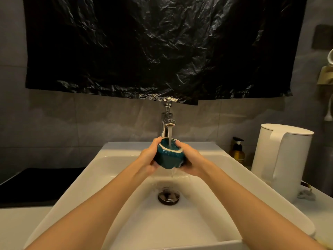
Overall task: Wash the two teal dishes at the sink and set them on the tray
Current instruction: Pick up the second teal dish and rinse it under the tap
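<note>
Under the tap, right over the middle of the sink, I've got one teal dish cupped between both hands. My left hand wraps its left side up to the pale rim and my right hand wraps the other side, fingers curled underneath. So both are closed round the dish, nothing loose. The stream from the faucet lands straight inside it, and overflow dribbles off the bottom toward the drain.

Looks like the rinse step on dish one. How I'd do it well:

- tip the dish a bit and turn it so the water sweeps the whole inner wall and the rim, not just one spot
- rub with the thumbs while the fingers stay underneath, since wet glaze is probably slippery
- hold it low over the basin to cut splash
- pour it out before carrying it anywhere

I can't see the second teal dish. No obvious tray either; the dark flat slab on the left might be it, can't tell.
</note>
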Action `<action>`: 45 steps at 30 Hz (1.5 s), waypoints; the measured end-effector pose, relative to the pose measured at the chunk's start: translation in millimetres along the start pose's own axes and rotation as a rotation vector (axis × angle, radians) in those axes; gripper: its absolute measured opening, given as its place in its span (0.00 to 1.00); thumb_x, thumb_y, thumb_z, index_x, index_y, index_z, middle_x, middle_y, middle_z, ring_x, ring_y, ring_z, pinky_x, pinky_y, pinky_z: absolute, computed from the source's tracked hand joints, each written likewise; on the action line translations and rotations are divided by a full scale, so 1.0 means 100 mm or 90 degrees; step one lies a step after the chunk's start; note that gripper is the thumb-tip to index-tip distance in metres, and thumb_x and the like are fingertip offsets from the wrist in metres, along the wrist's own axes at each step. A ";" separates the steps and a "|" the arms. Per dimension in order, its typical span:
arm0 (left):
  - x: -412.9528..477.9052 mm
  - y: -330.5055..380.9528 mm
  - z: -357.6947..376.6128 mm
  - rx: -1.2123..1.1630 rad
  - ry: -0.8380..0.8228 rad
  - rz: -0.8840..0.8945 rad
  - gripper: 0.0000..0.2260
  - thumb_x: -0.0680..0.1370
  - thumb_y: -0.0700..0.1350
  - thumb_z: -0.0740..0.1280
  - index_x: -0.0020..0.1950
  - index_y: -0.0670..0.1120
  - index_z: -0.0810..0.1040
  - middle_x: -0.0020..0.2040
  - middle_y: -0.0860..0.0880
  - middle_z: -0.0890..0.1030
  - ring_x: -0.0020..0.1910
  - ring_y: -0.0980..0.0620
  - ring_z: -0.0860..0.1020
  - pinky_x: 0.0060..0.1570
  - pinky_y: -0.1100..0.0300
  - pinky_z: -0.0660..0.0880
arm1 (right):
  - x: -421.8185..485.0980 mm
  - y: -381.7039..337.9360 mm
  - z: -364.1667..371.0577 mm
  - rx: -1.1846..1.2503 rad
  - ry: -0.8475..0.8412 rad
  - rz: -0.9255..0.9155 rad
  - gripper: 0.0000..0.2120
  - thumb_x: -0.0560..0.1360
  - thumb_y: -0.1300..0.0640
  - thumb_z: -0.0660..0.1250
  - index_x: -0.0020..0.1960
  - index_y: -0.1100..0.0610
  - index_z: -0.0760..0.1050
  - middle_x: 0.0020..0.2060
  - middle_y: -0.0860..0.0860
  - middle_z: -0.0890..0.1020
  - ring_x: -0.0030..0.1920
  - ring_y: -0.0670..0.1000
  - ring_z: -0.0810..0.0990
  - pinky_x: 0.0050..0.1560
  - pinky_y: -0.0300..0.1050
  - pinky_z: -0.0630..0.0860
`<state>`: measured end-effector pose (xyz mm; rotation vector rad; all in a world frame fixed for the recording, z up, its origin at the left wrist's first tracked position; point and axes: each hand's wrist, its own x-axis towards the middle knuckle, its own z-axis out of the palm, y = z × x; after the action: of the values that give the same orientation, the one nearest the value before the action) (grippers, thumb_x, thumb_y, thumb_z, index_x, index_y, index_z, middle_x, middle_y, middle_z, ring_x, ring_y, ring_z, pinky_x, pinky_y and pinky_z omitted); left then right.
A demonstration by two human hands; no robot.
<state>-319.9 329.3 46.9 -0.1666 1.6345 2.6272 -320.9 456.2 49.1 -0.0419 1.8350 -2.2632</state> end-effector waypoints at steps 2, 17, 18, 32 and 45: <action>0.00 0.04 -0.01 0.031 0.033 0.022 0.14 0.76 0.51 0.67 0.55 0.42 0.79 0.51 0.43 0.82 0.47 0.47 0.80 0.47 0.55 0.78 | -0.02 0.03 0.07 -0.154 0.052 -0.080 0.15 0.82 0.48 0.55 0.61 0.55 0.72 0.55 0.55 0.79 0.47 0.53 0.80 0.38 0.46 0.80; -0.06 0.06 -0.01 0.087 0.110 0.060 0.16 0.71 0.60 0.70 0.44 0.46 0.80 0.43 0.44 0.83 0.44 0.45 0.81 0.41 0.53 0.79 | -0.33 0.24 0.01 -0.684 -0.094 -0.386 0.28 0.80 0.47 0.54 0.77 0.43 0.48 0.76 0.43 0.56 0.73 0.47 0.58 0.74 0.55 0.57; -0.06 0.06 -0.01 0.087 0.114 0.061 0.18 0.72 0.60 0.69 0.45 0.46 0.80 0.43 0.44 0.83 0.44 0.44 0.81 0.42 0.53 0.79 | -0.34 0.23 0.02 -0.667 -0.097 -0.389 0.27 0.79 0.44 0.55 0.76 0.41 0.50 0.74 0.43 0.59 0.72 0.46 0.62 0.72 0.54 0.62; -0.02 -0.05 0.00 0.138 0.131 0.040 0.17 0.75 0.58 0.67 0.43 0.43 0.80 0.42 0.42 0.82 0.44 0.42 0.81 0.50 0.49 0.79 | -0.36 0.31 0.01 -0.665 -0.118 -0.318 0.31 0.79 0.39 0.53 0.77 0.42 0.44 0.75 0.46 0.60 0.69 0.49 0.67 0.69 0.47 0.67; -0.05 0.01 0.00 0.128 0.131 0.056 0.12 0.76 0.52 0.68 0.49 0.44 0.80 0.40 0.44 0.80 0.39 0.46 0.78 0.42 0.53 0.77 | -0.45 0.29 -0.01 -0.567 -0.136 -0.247 0.21 0.84 0.50 0.44 0.76 0.45 0.50 0.63 0.47 0.68 0.59 0.47 0.69 0.54 0.27 0.67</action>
<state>-315.5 328.5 48.6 -0.3770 2.0031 2.5585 -272.6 459.9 26.1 -0.7984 2.6933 -1.3401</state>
